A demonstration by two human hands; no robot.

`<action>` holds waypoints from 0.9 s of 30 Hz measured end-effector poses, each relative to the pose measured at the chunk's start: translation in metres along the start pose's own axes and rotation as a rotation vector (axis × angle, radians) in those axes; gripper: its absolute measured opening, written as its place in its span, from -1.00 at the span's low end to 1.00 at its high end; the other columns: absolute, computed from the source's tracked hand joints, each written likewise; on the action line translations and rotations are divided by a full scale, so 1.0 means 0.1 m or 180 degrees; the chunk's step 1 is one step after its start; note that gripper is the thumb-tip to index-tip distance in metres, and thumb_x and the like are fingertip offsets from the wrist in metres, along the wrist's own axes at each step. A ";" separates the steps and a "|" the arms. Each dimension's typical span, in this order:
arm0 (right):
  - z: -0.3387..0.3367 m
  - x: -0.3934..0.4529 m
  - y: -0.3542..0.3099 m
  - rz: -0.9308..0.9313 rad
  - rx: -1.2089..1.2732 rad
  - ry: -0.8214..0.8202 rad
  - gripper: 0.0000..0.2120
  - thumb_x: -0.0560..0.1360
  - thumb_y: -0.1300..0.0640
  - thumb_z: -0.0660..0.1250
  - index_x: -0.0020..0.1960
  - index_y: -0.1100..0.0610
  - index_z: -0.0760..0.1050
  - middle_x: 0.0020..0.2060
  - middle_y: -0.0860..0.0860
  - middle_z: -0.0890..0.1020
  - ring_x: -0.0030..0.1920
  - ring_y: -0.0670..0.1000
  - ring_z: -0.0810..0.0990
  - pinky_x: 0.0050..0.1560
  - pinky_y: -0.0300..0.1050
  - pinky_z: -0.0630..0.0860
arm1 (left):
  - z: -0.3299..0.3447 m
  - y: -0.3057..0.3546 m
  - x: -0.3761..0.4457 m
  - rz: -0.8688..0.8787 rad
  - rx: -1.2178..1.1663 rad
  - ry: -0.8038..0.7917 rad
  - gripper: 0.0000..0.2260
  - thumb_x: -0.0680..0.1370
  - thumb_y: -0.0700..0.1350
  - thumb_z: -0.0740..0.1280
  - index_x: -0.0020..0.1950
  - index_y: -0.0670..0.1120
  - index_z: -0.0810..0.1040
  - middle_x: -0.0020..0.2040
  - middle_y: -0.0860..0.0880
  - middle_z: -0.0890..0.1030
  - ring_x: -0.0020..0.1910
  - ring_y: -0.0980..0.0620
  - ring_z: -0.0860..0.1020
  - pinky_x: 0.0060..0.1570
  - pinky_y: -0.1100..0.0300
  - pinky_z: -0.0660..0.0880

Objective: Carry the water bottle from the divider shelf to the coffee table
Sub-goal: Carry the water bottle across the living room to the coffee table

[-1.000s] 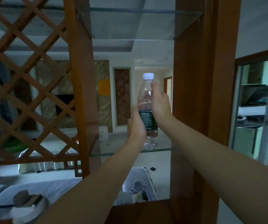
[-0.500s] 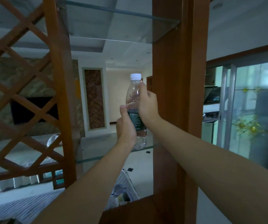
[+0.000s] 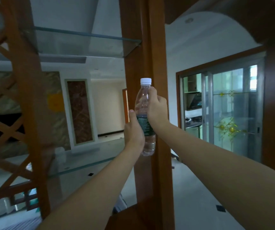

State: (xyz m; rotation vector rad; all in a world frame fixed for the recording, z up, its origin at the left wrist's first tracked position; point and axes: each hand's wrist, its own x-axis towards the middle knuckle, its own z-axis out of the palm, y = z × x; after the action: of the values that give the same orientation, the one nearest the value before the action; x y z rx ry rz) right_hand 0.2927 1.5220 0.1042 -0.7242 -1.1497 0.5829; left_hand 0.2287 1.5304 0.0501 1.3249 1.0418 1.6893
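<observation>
A clear plastic water bottle [image 3: 144,100] with a white cap and a dark green label is held upright in the air, in front of the divider's wooden post [image 3: 151,47]. My left hand [image 3: 134,131] wraps its lower half from the left. My right hand [image 3: 157,110] grips its upper half from the right. The bottle's base hangs above and to the right of the lower glass shelf [image 3: 83,166] of the divider. No coffee table is in view.
The divider's wooden lattice panel [image 3: 5,113] fills the left. An upper glass shelf [image 3: 83,42] spans overhead. A wooden ledge [image 3: 130,216] lies low in front. Glass sliding doors [image 3: 229,113] stand at the right over a pale tiled floor [image 3: 199,205].
The bottle has come off the glass shelf and shifted right, now in front of the wooden post. Both hands kept their grip. My view has swung to the right.
</observation>
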 end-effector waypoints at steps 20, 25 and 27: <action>-2.58 0.13 -0.44 -0.0001 -0.0418 0.0384 -0.65 0.58 -0.15 0.15 -0.14 0.08 0.54 -0.18 0.12 0.68 -0.16 0.09 0.70 0.03 0.13 0.63 | 2.34 0.00 -1.22 -0.0332 -0.0577 -0.0884 -0.58 0.67 0.23 -0.10 -0.07 0.13 0.49 -0.03 -0.05 0.60 -0.03 0.02 0.59 0.18 -0.02 0.56; -3.08 0.12 -0.38 0.0111 -0.0343 0.0439 -0.68 0.60 -0.09 0.15 -0.08 0.12 0.54 -0.16 0.15 0.67 -0.20 0.04 0.68 -0.09 0.00 0.64 | 2.76 -0.18 -1.40 -0.0455 -0.0538 -0.1001 -0.57 0.65 0.28 -0.09 -0.08 0.13 0.49 0.01 -0.08 0.62 0.04 -0.04 0.61 0.23 -0.10 0.56; -3.24 0.16 -0.34 0.0192 -0.0347 0.0485 -0.69 0.60 -0.08 0.16 -0.04 0.13 0.54 -0.13 0.15 0.67 -0.16 0.06 0.69 -0.09 0.00 0.65 | 2.91 -0.24 -1.41 -0.0569 -0.0480 -0.1072 -0.56 0.65 0.28 -0.10 -0.10 0.13 0.48 -0.02 -0.07 0.62 -0.02 0.01 0.60 0.06 0.04 0.59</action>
State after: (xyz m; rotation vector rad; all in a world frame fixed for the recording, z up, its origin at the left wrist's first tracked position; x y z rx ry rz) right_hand 0.6068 1.4446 0.0640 -0.8844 -1.0267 0.5091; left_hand 0.5428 1.4571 0.0143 1.3194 0.7944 1.3289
